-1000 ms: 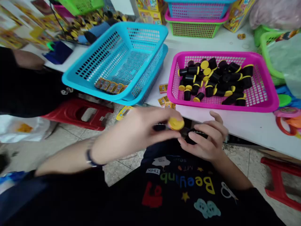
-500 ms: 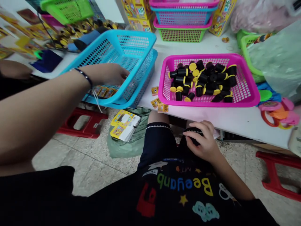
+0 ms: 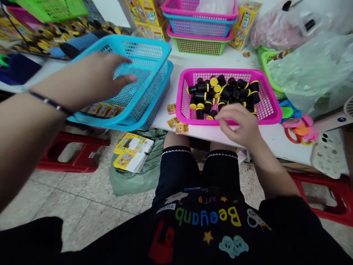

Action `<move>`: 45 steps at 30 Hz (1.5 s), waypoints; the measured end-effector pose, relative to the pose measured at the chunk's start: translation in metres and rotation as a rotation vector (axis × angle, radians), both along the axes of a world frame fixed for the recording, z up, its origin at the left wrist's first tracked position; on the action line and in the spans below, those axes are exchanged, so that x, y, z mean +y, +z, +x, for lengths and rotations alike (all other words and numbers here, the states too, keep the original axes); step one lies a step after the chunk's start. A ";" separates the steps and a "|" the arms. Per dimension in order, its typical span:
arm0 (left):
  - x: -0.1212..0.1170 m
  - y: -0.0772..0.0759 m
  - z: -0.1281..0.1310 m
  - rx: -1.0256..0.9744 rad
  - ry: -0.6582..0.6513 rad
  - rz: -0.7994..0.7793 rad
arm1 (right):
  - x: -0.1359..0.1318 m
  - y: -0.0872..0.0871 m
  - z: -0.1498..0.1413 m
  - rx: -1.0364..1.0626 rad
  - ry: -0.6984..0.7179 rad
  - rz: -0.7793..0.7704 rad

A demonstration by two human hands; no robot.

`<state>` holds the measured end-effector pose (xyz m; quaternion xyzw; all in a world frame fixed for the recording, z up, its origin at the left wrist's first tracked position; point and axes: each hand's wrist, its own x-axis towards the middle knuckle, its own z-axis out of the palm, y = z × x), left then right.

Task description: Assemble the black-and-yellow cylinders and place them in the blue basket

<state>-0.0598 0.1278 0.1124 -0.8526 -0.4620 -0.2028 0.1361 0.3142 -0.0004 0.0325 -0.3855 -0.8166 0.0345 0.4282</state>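
My left hand [image 3: 88,79], with a dark beaded band at the wrist, hovers over the left part of the blue basket [image 3: 129,110]. Its thumb and forefinger are spread, and nothing shows between them. Small yellow-orange packets [image 3: 103,110] lie in a row at the front of that basket. At the front rim of the pink basket [image 3: 271,106] is my right hand [image 3: 239,124], fingers loosely curved and apart from the thumb, with no held object visible. Black cylinders with yellow caps [image 3: 204,96] lie jumbled in the pink basket, partly hidden behind this hand.
A few small packets [image 3: 176,123] lie between the baskets. Stacked baskets [image 3: 198,46] and yellow boxes [image 3: 150,18] stand behind. To the right are plastic bags [image 3: 311,73], colourful rings [image 3: 299,130] and a phone [image 3: 328,154]. Red stools [image 3: 68,152] and flat printed cartons [image 3: 134,152] are below.
My left hand has lifted from inside the blue basket, and its fingers have spread. My right hand has risen from my lap to the pink basket's front rim. The view has shifted rightward.
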 end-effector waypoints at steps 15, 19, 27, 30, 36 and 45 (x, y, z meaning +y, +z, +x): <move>-0.092 -0.141 0.076 0.185 -0.305 -0.390 | 0.115 -0.010 0.014 -0.723 0.267 -0.378; -0.097 -0.147 0.068 0.144 -0.356 -0.375 | 0.075 0.009 0.023 -0.379 0.082 -0.206; -0.100 -0.146 0.057 -0.038 -0.357 -0.331 | -0.034 -0.007 -0.014 0.201 -0.002 -0.086; -0.102 -0.142 0.057 -0.130 -0.336 -0.315 | -0.049 -0.042 -0.031 0.346 0.059 -0.188; -0.139 -0.126 0.073 -0.745 -0.140 -0.368 | -0.062 -0.078 -0.051 0.651 0.028 -0.393; -0.180 -0.136 0.120 -1.277 -0.264 -0.894 | -0.066 -0.049 -0.055 0.634 -0.046 -0.477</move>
